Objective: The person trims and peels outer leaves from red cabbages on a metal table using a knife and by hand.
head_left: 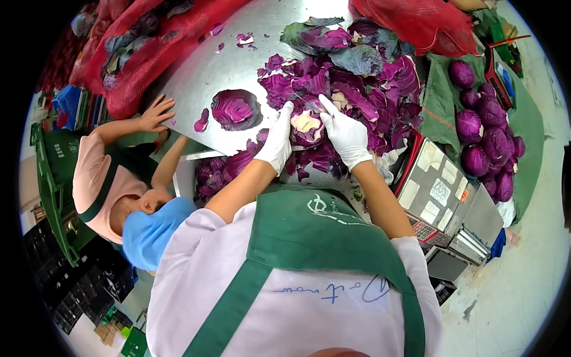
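Left hand (276, 141), gloved, half-closed on one flank of the red cabbage head (308, 138); right hand (350, 137), gloved, half-closed on the other, index finger extended; undersides of both grips can't be seen. Steel table (235, 65) looks like decent support, so keep weight low over it; loose leaf pile (380, 98) beside and beyond, best kept clear of the fingers; head sits between the hands, stem end up; steady grip seems key, fingertips light near the pale cut stem (306, 122), avoid tearing inner leaves.
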Demonstrator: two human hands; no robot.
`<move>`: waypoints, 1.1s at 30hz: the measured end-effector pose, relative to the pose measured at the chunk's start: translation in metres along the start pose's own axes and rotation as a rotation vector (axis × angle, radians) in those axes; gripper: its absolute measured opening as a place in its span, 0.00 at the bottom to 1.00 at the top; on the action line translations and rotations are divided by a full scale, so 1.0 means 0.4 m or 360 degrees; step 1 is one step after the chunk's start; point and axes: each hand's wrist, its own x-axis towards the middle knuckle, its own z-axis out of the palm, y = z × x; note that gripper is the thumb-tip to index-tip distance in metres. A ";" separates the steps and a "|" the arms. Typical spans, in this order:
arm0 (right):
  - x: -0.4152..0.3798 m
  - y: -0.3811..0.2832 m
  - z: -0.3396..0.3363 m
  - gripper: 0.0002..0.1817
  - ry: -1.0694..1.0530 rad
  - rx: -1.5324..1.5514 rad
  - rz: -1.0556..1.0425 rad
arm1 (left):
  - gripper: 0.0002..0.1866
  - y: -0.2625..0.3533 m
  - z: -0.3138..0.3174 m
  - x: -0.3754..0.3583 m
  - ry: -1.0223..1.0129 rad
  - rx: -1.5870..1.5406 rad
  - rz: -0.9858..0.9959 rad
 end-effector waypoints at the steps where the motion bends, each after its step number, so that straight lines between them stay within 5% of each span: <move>1: 0.007 -0.012 -0.012 0.22 -0.0127 -0.0005 0.0124 | 0.31 0.016 0.007 -0.026 0.0013 0.0002 -0.0125; 5: 0.094 0.106 0.010 0.22 -0.0219 0.0079 0.0625 | 0.30 -0.082 -0.031 -0.003 -0.0029 -0.0002 0.0351; 8: 0.125 0.152 0.016 0.22 -0.0357 0.0096 0.0560 | 0.32 -0.041 -0.043 -0.044 -0.0092 -0.0099 -0.0014; 12: 0.079 0.109 -0.034 0.26 -0.0124 0.0505 0.0606 | 0.32 -0.033 -0.044 0.015 0.0074 0.0215 0.0156; 14: 0.037 0.061 -0.079 0.26 0.0024 0.0670 0.0565 | 0.33 -0.016 -0.039 -0.002 0.0095 0.0792 0.1343; 16: -0.017 0.041 -0.070 0.23 0.0177 0.0695 0.0476 | 0.32 0.026 -0.025 -0.006 -0.0168 0.0923 0.1076; 19: -0.081 0.012 -0.056 0.18 -0.0072 0.0775 0.0638 | 0.31 0.037 -0.020 -0.033 -0.0003 0.1212 0.1038; 26: -0.097 -0.048 -0.016 0.23 -0.0093 0.0591 0.0623 | 0.36 -0.036 -0.047 0.043 0.0416 -0.0021 0.0671; 33: -0.072 -0.059 0.013 0.25 -0.0269 0.0449 0.0536 | 0.33 -0.027 0.002 0.010 0.0385 0.0101 0.0811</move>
